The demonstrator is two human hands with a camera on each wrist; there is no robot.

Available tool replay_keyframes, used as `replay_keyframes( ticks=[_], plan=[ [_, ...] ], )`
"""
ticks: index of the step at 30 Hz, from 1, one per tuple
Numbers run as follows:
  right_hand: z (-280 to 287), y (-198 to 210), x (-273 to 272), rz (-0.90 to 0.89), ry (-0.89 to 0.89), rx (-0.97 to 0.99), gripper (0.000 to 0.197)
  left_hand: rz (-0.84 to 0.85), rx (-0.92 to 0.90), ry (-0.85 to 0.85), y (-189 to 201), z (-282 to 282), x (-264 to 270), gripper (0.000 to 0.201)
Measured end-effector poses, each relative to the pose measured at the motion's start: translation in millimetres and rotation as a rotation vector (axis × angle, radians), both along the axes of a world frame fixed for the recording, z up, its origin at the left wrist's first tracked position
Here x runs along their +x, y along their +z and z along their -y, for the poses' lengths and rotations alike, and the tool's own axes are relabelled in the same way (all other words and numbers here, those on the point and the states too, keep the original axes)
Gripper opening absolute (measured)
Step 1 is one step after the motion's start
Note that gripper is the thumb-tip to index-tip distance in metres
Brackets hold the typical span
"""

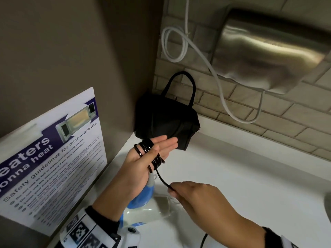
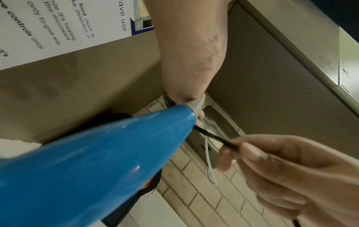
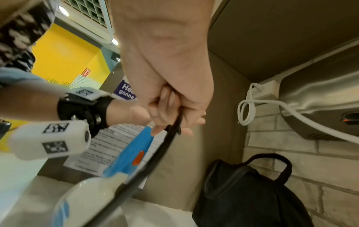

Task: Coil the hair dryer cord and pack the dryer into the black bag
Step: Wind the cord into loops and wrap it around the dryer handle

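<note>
The hair dryer's black cord (image 1: 146, 146) is wound in several turns around my left hand (image 1: 166, 145), whose fingers are held straight above the counter. The blue and white dryer (image 1: 145, 210) sits just below that wrist; its blue handle (image 2: 97, 161) fills the left wrist view. My right hand (image 1: 174, 191) pinches the free length of cord (image 3: 151, 162) a short way from the coils, and it runs taut between the hands. The black bag (image 1: 166, 120), with looped handles, stands in the back corner just beyond my left fingertips, and I cannot see its opening.
A steel wall hand dryer (image 1: 268, 51) hangs above the right of the white counter (image 1: 250, 176), with a white cable (image 1: 179, 43) looping down the tiled wall. A microwave safety sign (image 1: 53, 154) leans against the left wall.
</note>
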State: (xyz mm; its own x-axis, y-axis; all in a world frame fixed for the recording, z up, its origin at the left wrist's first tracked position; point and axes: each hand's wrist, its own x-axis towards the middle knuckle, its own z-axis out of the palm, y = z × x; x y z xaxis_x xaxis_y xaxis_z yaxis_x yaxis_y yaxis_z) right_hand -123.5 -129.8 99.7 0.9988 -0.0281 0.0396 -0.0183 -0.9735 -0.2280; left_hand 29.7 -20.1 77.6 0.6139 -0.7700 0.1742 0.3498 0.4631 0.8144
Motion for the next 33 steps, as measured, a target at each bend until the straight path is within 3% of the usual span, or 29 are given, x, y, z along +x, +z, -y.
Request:
replay_keyframes(
  ticks=[2, 6, 12, 18, 22, 27, 30, 33],
  plan=[
    [2.0, 11.2, -12.1, -0.013, -0.016, -0.032, 0.03, -0.002, 0.009, 0.027, -0.2, 1.7, 3.2, 0.032],
    [-3.8, 33.0, -17.6, 0.145, 0.028, -0.098, 0.019, 0.009, 0.06, 0.005, 3.2, 3.5, 0.9, 0.03],
    [16.9, 71.8, 6.4, 0.379, -0.088, -0.044, 0.013, 0.136, 0.193, -0.156, 12.1, -0.8, -8.1, 0.028],
    [29.1, 74.0, 47.3, 0.417, -0.097, -0.004, 0.015, 0.107, 0.218, -0.404, 19.1, -9.9, -12.8, 0.039],
    [32.6, 59.0, 69.0, 0.339, -0.027, 0.08, 0.008, 0.07, 0.232, -0.448, 21.1, -14.0, -11.8, 0.051],
    [39.1, 44.9, 83.6, 0.099, 0.053, 0.38, 0.028, -0.011, 0.234, -0.418, 19.4, -12.7, -16.5, 0.044],
    [40.6, 43.4, 83.7, -0.017, 0.07, 0.451, 0.027, -0.045, 0.267, -0.343, 19.6, -10.1, -16.4, 0.046],
    [40.2, 50.4, 77.6, -0.193, 0.053, 0.714, 0.025, -0.002, 0.283, -0.35, 22.9, -9.9, -14.2, 0.045]
  ],
)
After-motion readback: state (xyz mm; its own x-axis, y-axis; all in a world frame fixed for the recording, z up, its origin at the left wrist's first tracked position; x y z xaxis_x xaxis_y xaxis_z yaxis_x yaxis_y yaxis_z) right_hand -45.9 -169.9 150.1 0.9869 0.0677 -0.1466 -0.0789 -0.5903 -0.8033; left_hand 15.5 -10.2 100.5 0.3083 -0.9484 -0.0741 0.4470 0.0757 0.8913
